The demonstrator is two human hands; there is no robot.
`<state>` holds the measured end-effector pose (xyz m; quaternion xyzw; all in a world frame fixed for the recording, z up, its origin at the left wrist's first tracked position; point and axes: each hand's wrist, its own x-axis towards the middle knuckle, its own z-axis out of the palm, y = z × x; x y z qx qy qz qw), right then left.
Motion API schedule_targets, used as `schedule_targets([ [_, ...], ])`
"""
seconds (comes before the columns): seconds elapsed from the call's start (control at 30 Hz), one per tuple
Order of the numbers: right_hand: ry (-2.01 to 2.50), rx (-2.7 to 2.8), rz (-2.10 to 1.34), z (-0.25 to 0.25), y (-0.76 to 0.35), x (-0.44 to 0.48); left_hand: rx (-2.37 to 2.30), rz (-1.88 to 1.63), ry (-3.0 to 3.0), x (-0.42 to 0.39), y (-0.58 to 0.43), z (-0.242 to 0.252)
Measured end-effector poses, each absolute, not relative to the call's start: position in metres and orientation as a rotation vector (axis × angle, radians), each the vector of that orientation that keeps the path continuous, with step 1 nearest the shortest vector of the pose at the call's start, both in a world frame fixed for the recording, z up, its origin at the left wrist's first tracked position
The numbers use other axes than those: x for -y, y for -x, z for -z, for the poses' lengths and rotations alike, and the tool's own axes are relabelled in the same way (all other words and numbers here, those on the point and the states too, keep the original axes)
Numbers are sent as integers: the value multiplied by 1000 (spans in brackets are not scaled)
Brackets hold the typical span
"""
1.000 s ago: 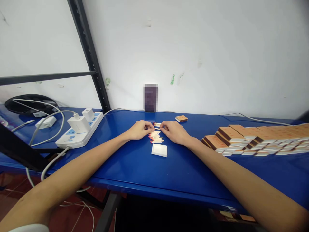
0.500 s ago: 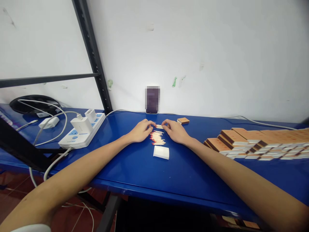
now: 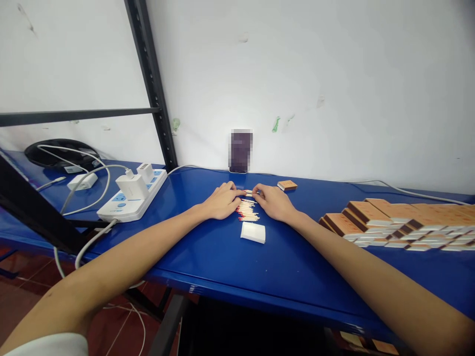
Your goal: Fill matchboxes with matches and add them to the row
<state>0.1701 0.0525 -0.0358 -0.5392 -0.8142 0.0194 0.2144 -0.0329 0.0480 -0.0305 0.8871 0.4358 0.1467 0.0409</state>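
Red-tipped matches [image 3: 248, 210] lie in a loose column on the blue tabletop [image 3: 222, 257]. At the far end of the column, my left hand [image 3: 223, 200] touches the red heads of a few matches with its fingertips, its index finger stretched out. My right hand [image 3: 273, 200] has thumb and fingertips bent together at the other ends of those same matches. Just nearer to me than the column lies a small white tray [image 3: 253, 232], its inside not visible. A single orange matchbox [image 3: 287, 185] rests beyond my right hand.
Many stacked matchboxes [image 3: 371, 222] fill the right side. A dark phone [image 3: 240, 152] leans against the wall. On the left are a power strip [image 3: 128, 202] with chargers, white cables and a black shelf post [image 3: 154, 89].
The view has turned slightly, so most things appear further right. My left index finger has stretched further over the far matches. My right hand remains at their other ends.
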Motion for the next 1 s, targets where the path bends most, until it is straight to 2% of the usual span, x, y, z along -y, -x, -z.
schedule_targets([
  [1.0,1416,2234,-91,34,-172,-48,-1309,-471,-2793,-42,39,23],
])
